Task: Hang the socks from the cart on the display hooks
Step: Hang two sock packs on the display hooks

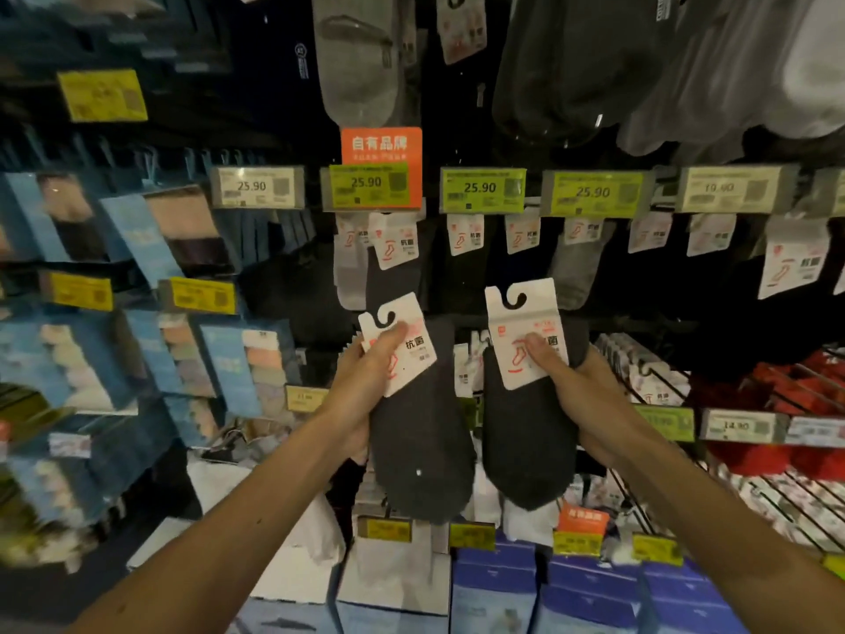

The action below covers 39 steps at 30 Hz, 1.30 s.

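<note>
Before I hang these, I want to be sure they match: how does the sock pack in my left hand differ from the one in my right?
The left pack has its card tilted, top leaning left; the right pack holds its card nearer upright. The right pack is also held higher than the left pack. Both are dark grey socks on white cards with a hook cutout.

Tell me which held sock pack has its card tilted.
The sock pack in the left hand: its card leans sideways; the other pack, in the right hand, stands nearly upright.
</note>
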Tool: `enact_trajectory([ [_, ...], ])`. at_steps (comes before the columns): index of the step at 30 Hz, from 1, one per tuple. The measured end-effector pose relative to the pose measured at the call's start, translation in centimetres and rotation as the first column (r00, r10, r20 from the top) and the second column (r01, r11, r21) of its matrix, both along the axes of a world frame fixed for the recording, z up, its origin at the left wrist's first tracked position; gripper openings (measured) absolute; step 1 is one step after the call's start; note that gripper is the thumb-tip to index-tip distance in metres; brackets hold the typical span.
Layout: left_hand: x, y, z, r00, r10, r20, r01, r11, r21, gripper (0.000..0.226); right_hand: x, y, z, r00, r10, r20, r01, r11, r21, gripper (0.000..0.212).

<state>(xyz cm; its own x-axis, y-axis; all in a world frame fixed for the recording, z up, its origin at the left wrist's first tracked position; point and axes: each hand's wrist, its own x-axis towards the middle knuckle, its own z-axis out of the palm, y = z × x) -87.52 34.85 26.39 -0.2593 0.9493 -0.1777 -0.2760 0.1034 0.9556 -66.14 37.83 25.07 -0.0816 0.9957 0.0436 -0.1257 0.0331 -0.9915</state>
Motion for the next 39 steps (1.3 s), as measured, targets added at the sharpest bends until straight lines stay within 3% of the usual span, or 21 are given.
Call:
enact_trajectory([
  [5, -2.9, 1.0, 0.6, 0.991, 0.014, -0.132, -0.006, 0.998, 0.061, 0.027, -1.5, 0.7, 0.8, 1.000, 0.030, 0.007, -0.030, 0.999, 0.011, 0.013],
  [9, -4.2, 2.1, 1.2, 0.911, 0.082, -0.404, 0.007, 0.977, 0.214, 0.022, -2.5, 1.0, 1.3, 0.999, 0.047, -0.008, -0.047, 0.999, 0.007, 0.019],
  [12, -4.5, 2.8, 2.4, 0.870, 0.123, -0.477, 0.034, 0.951, 0.307, 0.051, -3.1, 1.0, 1.8, 0.998, 0.056, -0.018, -0.055, 0.998, 0.031, 0.019],
  [15, -4.5, 3.6, 3.8, 0.826, 0.156, -0.541, 0.055, 0.934, 0.354, 0.058, -3.7, 0.9, 2.0, 0.998, 0.059, -0.022, -0.058, 0.997, 0.050, 0.016],
  [20, -4.7, 4.9, 5.5, 0.779, 0.274, -0.563, 0.068, 0.857, 0.511, 0.044, -4.3, 0.8, 2.1, 0.998, 0.059, -0.011, -0.058, 0.997, 0.059, 0.022],
  [24, -4.5, 4.8, 5.9, 0.795, 0.355, -0.492, 0.050, 0.770, 0.636, 0.047, -4.6, 0.6, 2.4, 0.997, 0.070, -0.028, -0.067, 0.995, 0.074, 0.024],
  [31, -4.8, 5.8, 7.3, 0.821, 0.342, -0.457, 0.062, 0.742, 0.668, 0.051, -5.5, 0.0, 3.8, 0.990, 0.109, -0.084, -0.100, 0.988, 0.114, 0.014],
  [39, -5.1, 7.8, 7.7, 0.720, 0.498, -0.483, 0.001, 0.695, 0.719, 0.038, -5.2, -0.2, 3.9, 0.989, 0.108, -0.105, -0.093, 0.986, 0.137, 0.010],
])
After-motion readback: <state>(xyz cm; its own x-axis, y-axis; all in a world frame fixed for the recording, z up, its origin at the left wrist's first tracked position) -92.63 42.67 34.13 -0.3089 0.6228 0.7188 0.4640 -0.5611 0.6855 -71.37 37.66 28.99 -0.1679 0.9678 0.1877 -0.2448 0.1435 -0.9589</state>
